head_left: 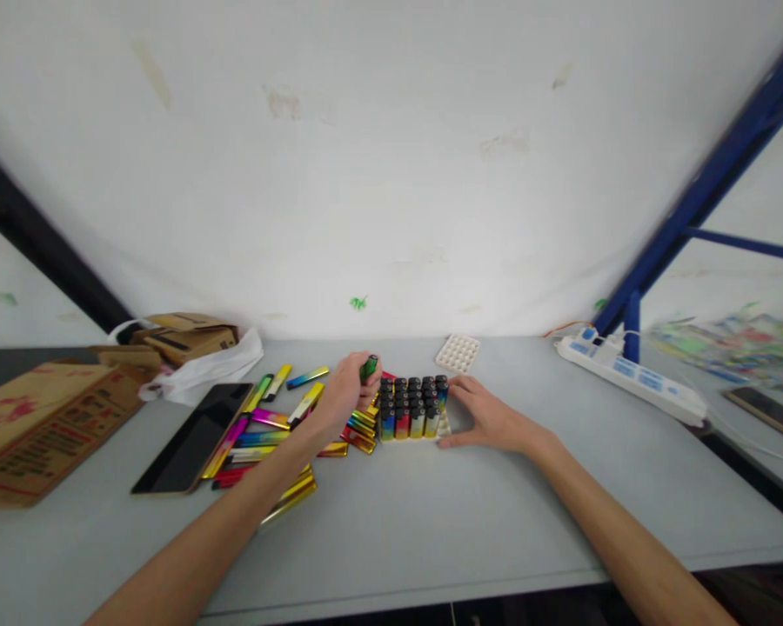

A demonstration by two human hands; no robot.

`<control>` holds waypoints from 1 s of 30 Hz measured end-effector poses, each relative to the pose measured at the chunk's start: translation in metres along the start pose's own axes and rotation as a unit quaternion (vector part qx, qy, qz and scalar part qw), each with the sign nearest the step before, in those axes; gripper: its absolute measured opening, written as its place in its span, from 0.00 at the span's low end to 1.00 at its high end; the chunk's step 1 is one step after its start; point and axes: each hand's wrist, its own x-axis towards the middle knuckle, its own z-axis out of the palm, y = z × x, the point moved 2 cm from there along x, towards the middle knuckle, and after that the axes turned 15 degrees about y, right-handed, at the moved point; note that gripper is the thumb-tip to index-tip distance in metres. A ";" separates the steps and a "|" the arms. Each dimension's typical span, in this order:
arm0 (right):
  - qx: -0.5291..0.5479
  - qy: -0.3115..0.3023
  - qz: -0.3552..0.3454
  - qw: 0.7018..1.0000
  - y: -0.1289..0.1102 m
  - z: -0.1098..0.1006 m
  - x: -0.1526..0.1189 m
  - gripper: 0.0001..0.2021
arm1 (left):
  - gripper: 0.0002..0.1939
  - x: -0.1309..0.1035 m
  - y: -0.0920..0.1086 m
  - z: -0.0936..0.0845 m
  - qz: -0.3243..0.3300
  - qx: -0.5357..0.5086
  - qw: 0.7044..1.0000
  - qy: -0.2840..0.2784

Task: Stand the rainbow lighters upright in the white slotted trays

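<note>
My left hand [352, 391] is closed around a green lighter [369, 369] with a dark top, held upright just left of the packed rows. In front of it, several upright lighters [410, 409] with black tops stand in close rows in a white tray [444, 426]. My right hand [486, 416] grips the right side of that tray, thumb at the near corner and fingers by the far lighter. Loose shiny lighters [271, 419] in yellow, pink, blue and red lie scattered beneath and left of my left forearm.
Another white tray [458, 352] with round hollows lies behind. A dark flat tablet [196, 439], a cardboard box [58, 426], a smaller carton [189, 339] and a white bag [215, 365] are on the left. A power strip [632, 378] and a phone [770, 413] are on the right.
</note>
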 end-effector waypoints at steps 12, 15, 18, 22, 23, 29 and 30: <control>0.003 0.007 -0.002 1.000 -0.001 -0.001 0.000 0.38 | 0.21 -0.002 0.004 0.003 -0.011 -0.021 1.000 0.003; 0.002 0.008 -0.009 1.000 -0.002 -0.001 0.001 0.39 | 0.19 -0.003 0.009 0.002 0.030 0.016 0.999 0.039; 0.004 0.010 -0.011 1.000 -0.002 -0.001 0.001 0.39 | 0.17 -0.003 0.010 0.001 0.032 0.025 0.997 0.063; -0.004 0.009 -0.014 1.000 -0.002 -0.001 0.001 0.39 | 0.19 0.002 0.010 0.002 0.019 -0.027 0.999 0.034; -0.006 0.009 -0.016 1.000 -0.002 -0.001 0.001 0.39 | 0.20 0.003 0.011 0.002 0.018 -0.042 0.999 0.019; -0.005 0.022 -0.025 0.999 -0.002 0.000 0.002 0.38 | 0.14 -0.001 0.026 0.013 0.111 -0.015 0.994 -0.003; -0.006 0.024 -0.024 0.999 -0.001 0.000 0.002 0.38 | 0.13 -0.004 0.029 0.017 0.141 0.024 0.990 0.000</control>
